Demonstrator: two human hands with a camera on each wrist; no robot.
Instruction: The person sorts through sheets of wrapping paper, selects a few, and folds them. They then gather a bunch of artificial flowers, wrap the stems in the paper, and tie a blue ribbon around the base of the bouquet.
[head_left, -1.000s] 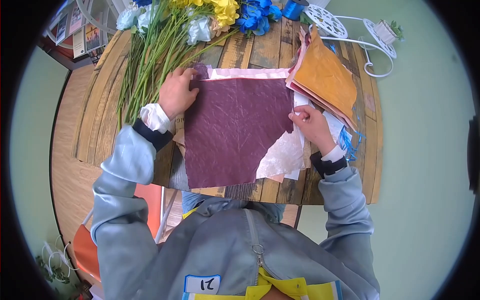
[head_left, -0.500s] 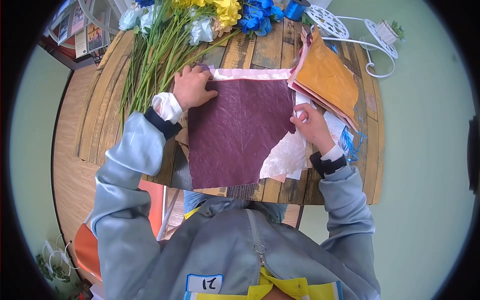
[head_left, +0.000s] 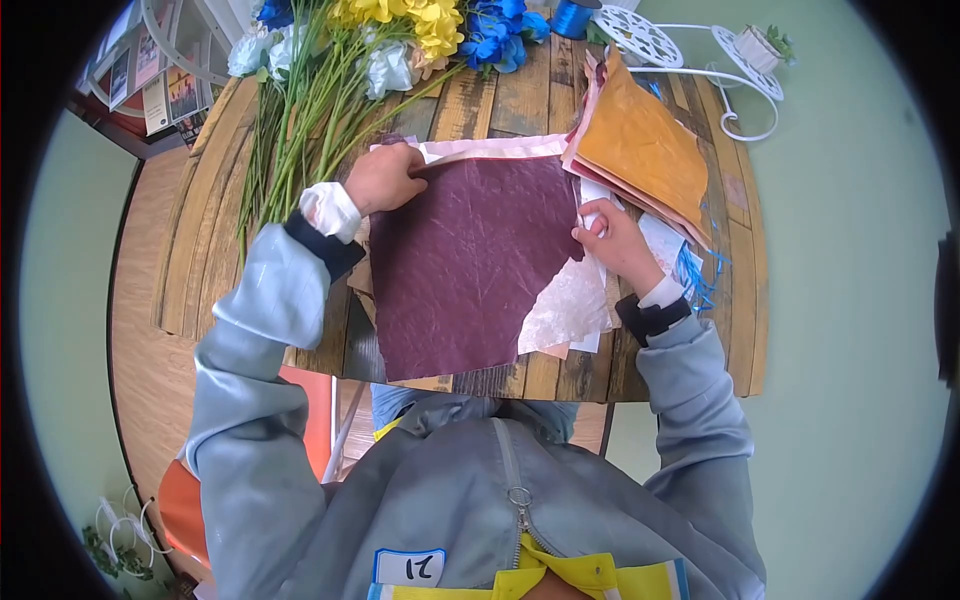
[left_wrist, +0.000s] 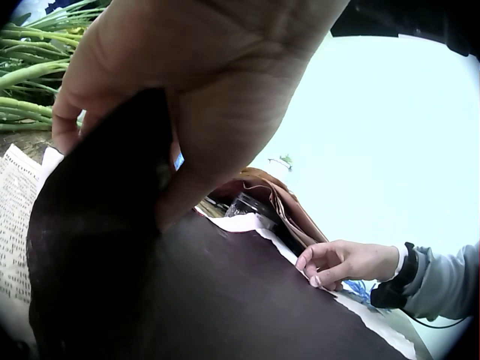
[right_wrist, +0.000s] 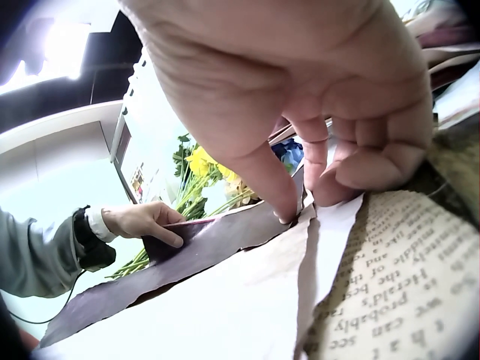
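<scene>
A dark purple wrapping paper sheet (head_left: pixel 470 260) lies in front of the person, its lower right part torn or cut away. My left hand (head_left: pixel 385 180) pinches its upper left corner; in the left wrist view the dark corner (left_wrist: pixel 127 165) stands up between thumb and fingers. At the sheet's right edge, my right hand (head_left: pixel 617 240) pinches the border between thumb and fingertips. Beneath the sheet, pale crinkled paper (head_left: pixel 565 305) shows at the lower right and along the top. Printed paper (right_wrist: pixel 405 277) lies under the right hand.
Flowers with long green stems (head_left: pixel 300 150) lie at the left and back of the wooden table (head_left: pixel 215 240). On the right rests a stack of folded papers with an orange sheet (head_left: pixel 645 140) on top. Blue ribbon strips (head_left: pixel 698 285), a ribbon spool (head_left: pixel 575 15) and a white metal stand (head_left: pixel 640 38) are nearby.
My left hand has shifted right along the purple sheet's top edge, and its fingers have gone from lying over the corner to gripping it. The right hand stays at the right edge.
</scene>
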